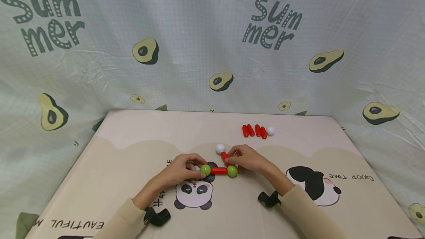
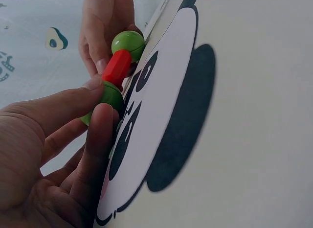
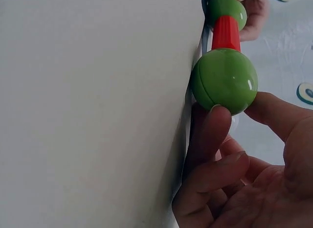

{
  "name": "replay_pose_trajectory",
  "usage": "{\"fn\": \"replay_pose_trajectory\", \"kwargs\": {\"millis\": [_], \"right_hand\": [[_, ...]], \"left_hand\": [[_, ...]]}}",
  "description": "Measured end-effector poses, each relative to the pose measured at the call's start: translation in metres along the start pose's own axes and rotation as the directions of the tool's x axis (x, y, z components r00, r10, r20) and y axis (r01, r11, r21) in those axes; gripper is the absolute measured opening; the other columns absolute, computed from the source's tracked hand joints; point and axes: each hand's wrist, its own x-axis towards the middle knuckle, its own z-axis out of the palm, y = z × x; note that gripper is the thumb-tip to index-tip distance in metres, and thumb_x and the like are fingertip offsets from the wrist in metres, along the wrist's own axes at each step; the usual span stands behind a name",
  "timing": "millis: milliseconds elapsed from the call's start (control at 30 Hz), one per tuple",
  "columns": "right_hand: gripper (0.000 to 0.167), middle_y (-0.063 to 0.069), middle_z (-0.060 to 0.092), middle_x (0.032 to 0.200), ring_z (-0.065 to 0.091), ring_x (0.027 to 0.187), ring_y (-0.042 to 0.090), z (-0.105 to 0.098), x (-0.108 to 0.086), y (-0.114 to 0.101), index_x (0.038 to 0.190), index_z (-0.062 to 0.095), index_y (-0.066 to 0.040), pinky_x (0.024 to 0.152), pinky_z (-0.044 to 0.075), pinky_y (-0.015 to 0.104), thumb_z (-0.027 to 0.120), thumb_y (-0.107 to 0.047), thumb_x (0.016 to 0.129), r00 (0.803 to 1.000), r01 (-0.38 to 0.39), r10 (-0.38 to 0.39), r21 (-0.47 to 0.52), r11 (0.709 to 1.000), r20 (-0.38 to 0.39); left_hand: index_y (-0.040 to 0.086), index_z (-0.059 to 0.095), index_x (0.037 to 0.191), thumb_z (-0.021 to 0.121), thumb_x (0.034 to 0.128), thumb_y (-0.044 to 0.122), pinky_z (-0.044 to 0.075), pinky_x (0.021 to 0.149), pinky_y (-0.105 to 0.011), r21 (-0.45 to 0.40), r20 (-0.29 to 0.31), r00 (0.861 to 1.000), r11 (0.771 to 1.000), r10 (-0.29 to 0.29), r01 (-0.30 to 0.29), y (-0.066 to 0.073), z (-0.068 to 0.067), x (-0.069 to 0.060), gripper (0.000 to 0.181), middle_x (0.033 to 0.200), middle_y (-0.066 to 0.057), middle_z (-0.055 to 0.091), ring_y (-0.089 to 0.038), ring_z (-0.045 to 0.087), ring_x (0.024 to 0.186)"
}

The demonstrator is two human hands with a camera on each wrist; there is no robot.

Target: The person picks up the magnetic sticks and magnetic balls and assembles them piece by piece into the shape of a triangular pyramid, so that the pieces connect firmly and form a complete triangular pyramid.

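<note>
My left hand [image 1: 184, 168] pinches a glossy green ball [image 1: 205, 170] between thumb and fingers. A red rod [image 1: 218, 170] joins that ball to a second green ball [image 1: 232, 171] on the right. From the second ball another red rod [image 1: 224, 156] slants up to a white ball [image 1: 220, 148]. My right hand [image 1: 249, 158] holds this slanted rod close to the second green ball. In the right wrist view its fingertip touches that green ball [image 3: 225, 81], which hides part of the grip. The assembly lies low against the printed tabletop.
Several loose red rods [image 1: 254, 131] lie in a row farther back, beside another white ball [image 1: 270, 131]. The table cover [image 1: 132, 158] carries panda and dog prints. A patterned cloth [image 1: 186, 17] hangs behind the table's back edge. Black devices [image 1: 269, 199] sit on both wrists.
</note>
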Motion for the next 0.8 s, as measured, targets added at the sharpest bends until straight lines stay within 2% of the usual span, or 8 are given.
{"fn": "replay_pose_trajectory", "kwargs": {"millis": [167,333,433,567,667,800], "right_hand": [[0.025,0.005,0.067,0.087,0.059,0.064,0.018,-0.004,0.002,0.002,0.112,0.071,-0.009,0.061,0.049,0.027,0.071,-0.029,0.096,1.000,0.004,-0.005,-0.016,1.000,-0.022],[0.024,0.007,0.071,0.087,0.063,0.064,0.021,-0.017,0.008,-0.001,0.112,0.071,-0.010,0.059,0.049,0.027,0.069,-0.030,0.098,0.992,-0.011,0.000,-0.083,0.996,-0.124],[0.027,0.007,0.071,0.088,0.064,0.062,0.019,-0.030,0.013,-0.005,0.113,0.071,-0.009,0.059,0.049,0.026,0.070,-0.031,0.097,0.971,-0.035,-0.017,-0.211,0.977,-0.239],[0.031,0.005,0.071,0.087,0.064,0.064,0.016,-0.048,0.023,-0.007,0.115,0.070,-0.008,0.059,0.048,0.026,0.069,-0.032,0.097,0.937,-0.133,0.003,-0.351,0.927,-0.349],[0.031,0.006,0.071,0.087,0.063,0.070,0.019,-0.056,0.030,-0.005,0.116,0.069,-0.007,0.060,0.048,0.029,0.067,-0.032,0.097,0.925,-0.197,0.045,-0.377,0.905,-0.377],[0.028,0.006,0.071,0.089,0.061,0.075,0.022,-0.059,0.038,-0.002,0.114,0.070,-0.007,0.064,0.047,0.033,0.067,-0.030,0.096,0.907,-0.251,0.078,-0.383,0.889,-0.414]], "left_hand": [[0.011,0.072,0.120,0.082,0.0887,0.017,0.057,0.059,-0.022,0.000,-0.005,1.000,1.000,-0.010,0.010,-0.001,0.000,0.001,0.033,0.100,-0.006,0.068,-0.010,0.066,0.062],[0.009,0.071,0.121,0.082,0.0889,0.017,0.059,0.060,-0.023,0.002,-0.003,1.000,1.000,-0.008,0.008,-0.003,0.000,0.001,0.035,0.102,-0.009,0.068,-0.010,0.066,0.062],[0.005,0.069,0.122,0.082,0.0886,0.016,0.058,0.060,-0.023,0.009,-0.005,1.000,1.000,-0.003,0.003,-0.004,0.000,0.001,0.038,0.101,-0.011,0.068,-0.011,0.066,0.061],[0.006,0.069,0.123,0.082,0.0884,0.018,0.056,0.057,-0.022,0.022,-0.012,1.000,0.999,-0.024,0.025,-0.003,-0.001,0.000,0.039,0.084,-0.005,0.071,-0.012,0.065,0.060],[0.007,0.070,0.122,0.082,0.0884,0.019,0.054,0.056,-0.021,0.027,-0.014,0.999,0.999,-0.041,0.041,-0.002,-0.001,0.001,0.038,0.072,-0.002,0.071,-0.011,0.065,0.059],[0.004,0.071,0.122,0.082,0.0884,0.020,0.053,0.056,-0.020,0.028,-0.007,0.999,0.999,-0.035,0.035,-0.003,0.000,0.001,0.038,0.071,-0.005,0.071,-0.011,0.065,0.059]]}}
